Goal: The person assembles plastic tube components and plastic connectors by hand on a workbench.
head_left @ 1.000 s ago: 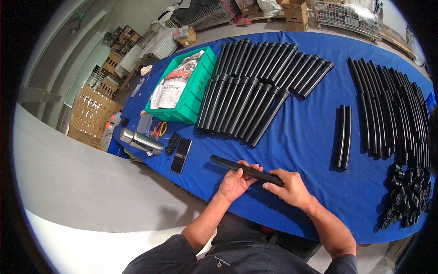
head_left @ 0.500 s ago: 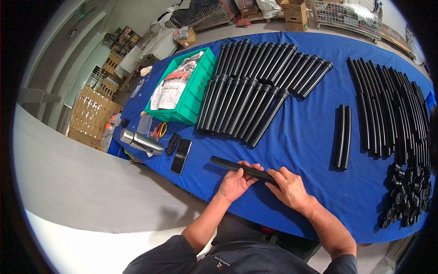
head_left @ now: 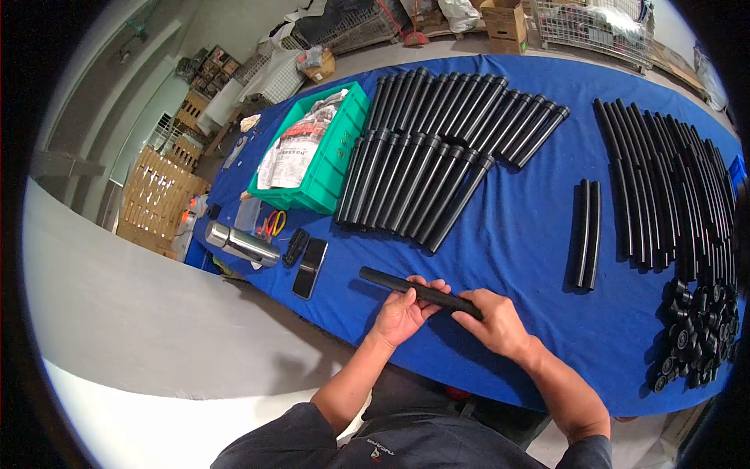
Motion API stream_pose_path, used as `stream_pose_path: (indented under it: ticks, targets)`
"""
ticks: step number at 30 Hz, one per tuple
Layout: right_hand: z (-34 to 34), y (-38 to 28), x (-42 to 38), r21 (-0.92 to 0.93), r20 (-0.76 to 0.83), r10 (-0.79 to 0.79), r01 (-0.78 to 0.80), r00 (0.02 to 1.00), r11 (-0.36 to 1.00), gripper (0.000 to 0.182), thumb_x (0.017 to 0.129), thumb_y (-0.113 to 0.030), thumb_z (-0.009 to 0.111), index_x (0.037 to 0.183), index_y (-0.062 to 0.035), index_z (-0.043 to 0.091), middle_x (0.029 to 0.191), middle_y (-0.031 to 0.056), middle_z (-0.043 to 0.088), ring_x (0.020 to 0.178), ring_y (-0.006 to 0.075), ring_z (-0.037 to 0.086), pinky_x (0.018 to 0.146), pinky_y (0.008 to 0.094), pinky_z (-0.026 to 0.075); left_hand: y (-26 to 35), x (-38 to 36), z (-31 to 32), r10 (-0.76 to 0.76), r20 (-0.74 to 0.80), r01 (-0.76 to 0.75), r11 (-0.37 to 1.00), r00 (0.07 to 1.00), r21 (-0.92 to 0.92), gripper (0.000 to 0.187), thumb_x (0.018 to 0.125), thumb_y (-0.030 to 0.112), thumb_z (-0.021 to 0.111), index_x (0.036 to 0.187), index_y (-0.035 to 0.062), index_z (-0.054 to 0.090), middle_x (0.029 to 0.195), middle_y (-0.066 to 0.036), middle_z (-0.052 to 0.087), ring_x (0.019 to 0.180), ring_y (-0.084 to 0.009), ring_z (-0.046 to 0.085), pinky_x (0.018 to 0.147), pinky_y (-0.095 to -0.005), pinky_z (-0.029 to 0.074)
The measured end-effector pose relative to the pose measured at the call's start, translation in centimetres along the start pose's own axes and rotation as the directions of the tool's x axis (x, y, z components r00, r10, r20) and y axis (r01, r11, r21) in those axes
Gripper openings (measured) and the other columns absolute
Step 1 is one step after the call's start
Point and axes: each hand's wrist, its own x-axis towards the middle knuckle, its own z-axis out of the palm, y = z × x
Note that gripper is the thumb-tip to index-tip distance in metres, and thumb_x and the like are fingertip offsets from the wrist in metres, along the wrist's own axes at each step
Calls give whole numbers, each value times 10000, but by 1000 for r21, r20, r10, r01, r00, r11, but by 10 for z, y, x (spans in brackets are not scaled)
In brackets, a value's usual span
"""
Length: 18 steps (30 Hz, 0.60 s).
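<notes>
A black plastic tube (head_left: 388, 279) lies across both my hands above the blue cloth, its bare end pointing left. My left hand (head_left: 406, 310) grips it near the middle, thumb on top and fingers beneath. Around its right end my right hand (head_left: 494, 319) is closed, so that end is hidden. Two loose tubes (head_left: 587, 234) rest on the cloth to the right. Beyond my hands lie rows of tubes with capped ends (head_left: 422, 164).
Many plain tubes (head_left: 664, 187) and a heap of black caps (head_left: 695, 332) occupy the right side. On the left are a green crate (head_left: 332, 160) with newspaper (head_left: 301, 144), a steel flask (head_left: 242, 243), scissors (head_left: 275, 223) and a phone (head_left: 310, 268).
My right hand has shifted its grip slightly at the tube's right end, with its fingers more closed over it. My left hand and the tube stay nearly where they were.
</notes>
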Motion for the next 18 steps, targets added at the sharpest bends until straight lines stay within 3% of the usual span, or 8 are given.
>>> stream_pose_path:
  ticks: [2,3,6,9,12,15,18]
  targets:
    - [8,-1,-3,-307,-108,-255,211,961,928,329,885,-234,768,1081,16,684,823,199,679,738,328,692,624,386,545,0,0,1,4,-6,-4,1000,1000,-3,297,1015,176,630,1287,71,576,1385,-216,604,1383,-386,504,1157,-527,442]
    - [7,-3,-3,-238,-122,-249,215,961,947,338,881,-229,770,1095,15,676,838,186,665,734,338,680,634,409,544,-1,-1,0,9,-4,-9,1000,1000,-3,297,1014,174,632,1287,70,576,1383,-217,604,1383,-387,503,1158,-527,441]
    - [-6,-12,0,52,51,76,-78,996,996,356,869,-229,778,1099,17,662,865,184,642,758,350,668,656,441,540,-1,-1,0,15,3,-15,1000,1000,-1,300,1012,170,635,1287,68,575,1380,-220,605,1385,-391,500,1158,-529,441]
    - [-3,-2,1,104,14,68,-69,998,992,359,871,-242,780,1094,17,673,851,185,652,754,348,673,667,430,538,0,0,4,10,-1,-10,1000,1000,2,265,1024,158,613,1274,76,583,1374,-211,609,1371,-383,516,1152,-516,453]
    - [3,-5,-2,-227,-137,-180,146,974,963,349,884,-256,767,1065,33,696,847,206,676,770,355,684,678,428,521,0,0,3,6,10,-6,1000,1000,-3,250,1031,154,602,1269,79,587,1377,-208,606,1365,-379,523,1149,-510,459]
    - [-8,-13,1,75,9,10,-11,1000,997,344,884,-254,769,1072,21,686,841,196,669,772,361,680,676,439,525,1,0,2,3,37,-3,1000,999,-11,255,1029,154,605,1272,79,587,1386,-209,600,1366,-378,523,1150,-512,457]
    - [-4,-3,2,179,14,117,-118,993,977,338,887,-248,763,1071,24,682,822,199,663,754,362,679,666,432,524,1,-1,4,-2,6,2,1000,1000,-13,255,1027,152,607,1271,80,589,1388,-211,599,1366,-376,524,1154,-512,452]
